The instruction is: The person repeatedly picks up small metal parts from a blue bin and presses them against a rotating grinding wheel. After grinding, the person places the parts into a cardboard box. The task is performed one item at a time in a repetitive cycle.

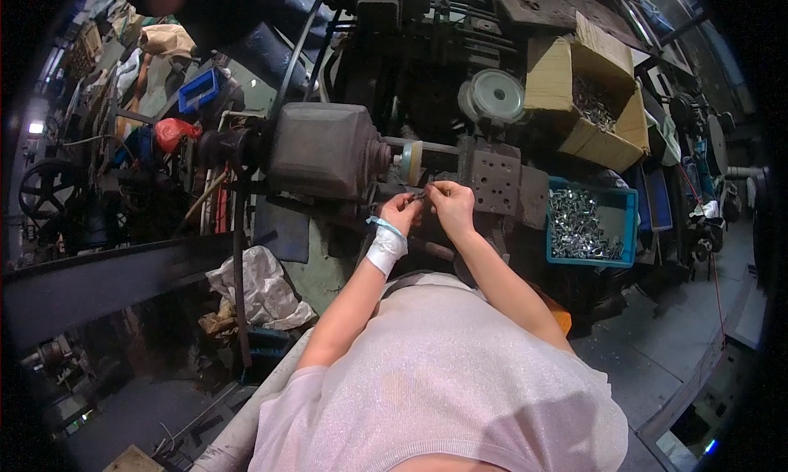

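In front of my body, my left hand [400, 213] and my right hand [451, 205] meet just below the spindle of a dark machine. The fingers of both are pinched round a small dark piece [421, 195], too small to name. White wrapping and a light blue band [386, 225] circle my left wrist. Just above the hands is a pale yellow and green wheel [411, 162] on the spindle, apart from my fingers. To the right of my right hand stands a dark metal block with holes [496, 181].
A teal bin [632, 226] of shiny metal parts stands at the right. Behind it is an open cardboard box [548, 82] with more small parts. The motor housing [318, 150] sits left of the spindle. A person in dark clothes [238, 12] is at the far left.
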